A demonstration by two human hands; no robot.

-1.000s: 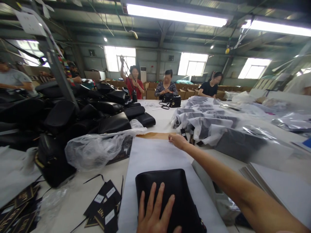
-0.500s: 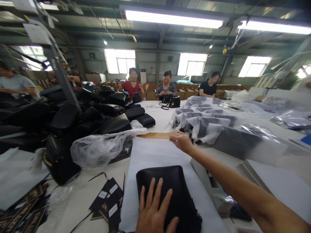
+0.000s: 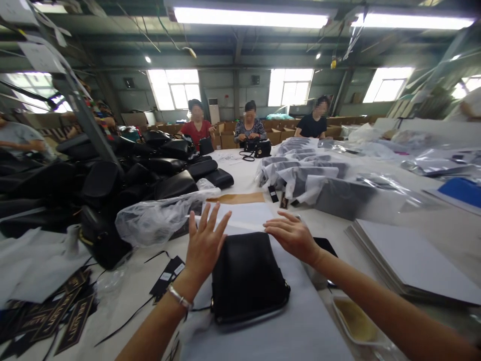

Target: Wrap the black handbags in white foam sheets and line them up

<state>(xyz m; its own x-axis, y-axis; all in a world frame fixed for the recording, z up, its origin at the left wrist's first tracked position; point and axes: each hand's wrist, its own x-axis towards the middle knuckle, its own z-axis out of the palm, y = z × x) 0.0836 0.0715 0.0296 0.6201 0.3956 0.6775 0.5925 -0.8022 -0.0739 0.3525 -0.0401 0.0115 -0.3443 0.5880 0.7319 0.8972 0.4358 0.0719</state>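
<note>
A black handbag (image 3: 248,276) lies flat on white paper sheets (image 3: 296,326) in front of me. My left hand (image 3: 206,238), with a silver bracelet at the wrist, is at the bag's far left corner, fingers spread. Across from it, my right hand (image 3: 293,234) hovers near the far right corner, its fingers stretched out and the palm turned inward. Between the hands, a pale paper edge runs just beyond the bag; whether the fingers touch it I cannot tell. Brown paper (image 3: 240,198) shows at the far end of the sheets.
Black bags (image 3: 176,185) are heaped on the left, beside crumpled clear plastic (image 3: 150,220). Black hang tags (image 3: 75,311) lie at near left. Wrapped bags (image 3: 300,175) stand at back right. Stacked white boards (image 3: 417,260) and a small tray (image 3: 355,321) are at right. Several co-workers sit opposite.
My left hand has left the top of the bag for its far left corner. The right hand has come off the far paper edge and nearer the bag. The bag's near end now shows.
</note>
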